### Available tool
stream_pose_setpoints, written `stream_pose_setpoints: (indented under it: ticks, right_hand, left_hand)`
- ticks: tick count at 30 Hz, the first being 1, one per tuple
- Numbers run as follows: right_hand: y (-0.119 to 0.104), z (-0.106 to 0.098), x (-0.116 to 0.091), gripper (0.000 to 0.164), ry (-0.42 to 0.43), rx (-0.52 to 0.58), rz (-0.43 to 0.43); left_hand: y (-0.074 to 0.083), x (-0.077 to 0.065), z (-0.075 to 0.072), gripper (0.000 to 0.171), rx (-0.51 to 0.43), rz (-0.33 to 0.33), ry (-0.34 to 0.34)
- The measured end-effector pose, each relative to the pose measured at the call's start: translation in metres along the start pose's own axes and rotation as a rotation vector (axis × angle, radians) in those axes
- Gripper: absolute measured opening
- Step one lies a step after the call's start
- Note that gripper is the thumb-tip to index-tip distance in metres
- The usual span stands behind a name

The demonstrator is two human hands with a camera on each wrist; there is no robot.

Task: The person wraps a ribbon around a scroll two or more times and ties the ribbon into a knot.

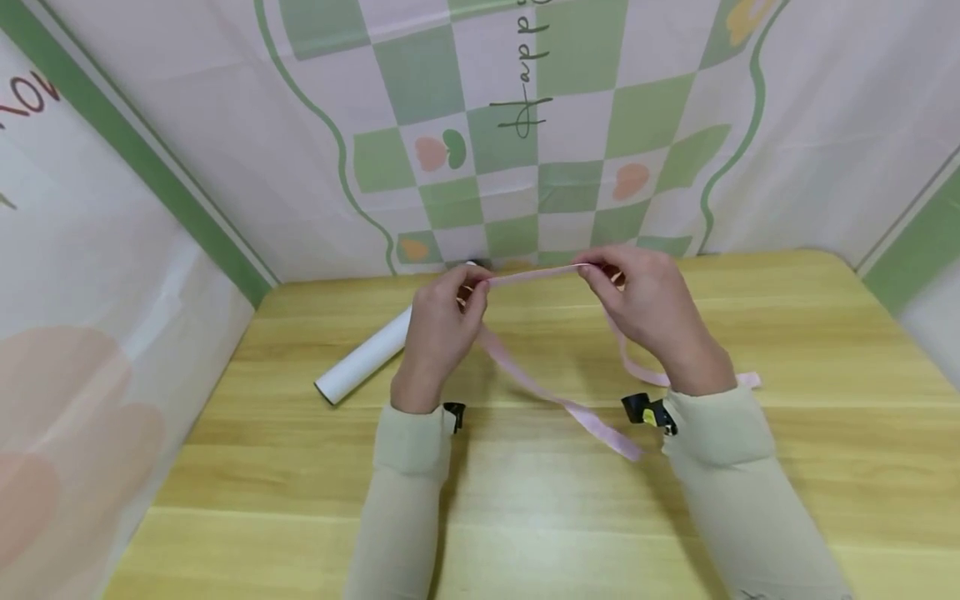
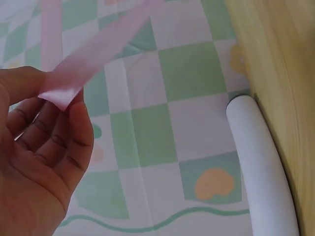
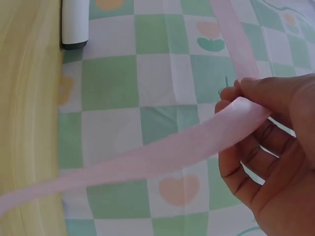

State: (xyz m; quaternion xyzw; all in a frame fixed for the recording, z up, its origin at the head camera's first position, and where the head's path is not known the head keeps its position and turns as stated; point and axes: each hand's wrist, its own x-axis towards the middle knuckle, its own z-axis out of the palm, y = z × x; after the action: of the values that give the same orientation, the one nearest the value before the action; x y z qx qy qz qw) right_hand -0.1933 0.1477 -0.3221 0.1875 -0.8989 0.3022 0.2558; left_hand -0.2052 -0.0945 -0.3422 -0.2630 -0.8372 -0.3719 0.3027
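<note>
A pink ribbon point(image 1: 534, 275) is stretched between both hands above the far part of the table. My left hand point(image 1: 442, 325) pinches it between thumb and fingers, and one loose end trails down to the right onto the wood. My right hand point(image 1: 648, 304) pinches it further along; the other end hangs below that hand and passes behind the wrist. In the left wrist view the ribbon point(image 2: 98, 54) folds at the fingertips. The right wrist view shows the ribbon point(image 3: 162, 152) running from the pinch down to the table.
A white tube point(image 1: 367, 354) with a dark rim lies at an angle on the wooden table point(image 1: 555, 525), left of and partly behind the left hand. A green and white checked cloth point(image 1: 502, 192) hangs along the table's far edge. Another printed cloth point(image 1: 97, 333) hangs at the left.
</note>
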Motion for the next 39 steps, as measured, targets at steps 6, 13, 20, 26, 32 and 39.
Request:
stream_pose_setpoints:
  ticks: [6,13,20,26,32,39]
  right_hand:
    - [0.004,-0.009,0.000,0.028,0.037,-0.010,0.060]
    - [0.008,-0.018,-0.002,0.032,0.064,0.012,0.153]
    - [0.009,-0.023,-0.002,0.033,0.098,-0.007,0.192]
    - [0.010,-0.026,-0.001,0.032,0.121,0.000,0.226]
    - [0.012,-0.030,-0.001,0.035,0.146,0.007,0.244]
    - [0.014,-0.035,-0.001,0.038,0.213,0.032,0.273]
  left_hand:
    - [-0.006,0.000,-0.011,0.017,0.028,-0.042,0.063]
    - [-0.012,-0.003,-0.022,0.018,0.104,-0.173,0.062]
    - [-0.014,-0.005,-0.028,0.020,0.167,-0.304,0.027]
    - [-0.017,-0.005,-0.032,0.019,0.138,-0.367,0.022]
    - [-0.019,-0.006,-0.035,0.020,0.202,-0.407,0.003]
    - [-0.022,-0.008,-0.036,0.029,0.253,-0.479,-0.073]
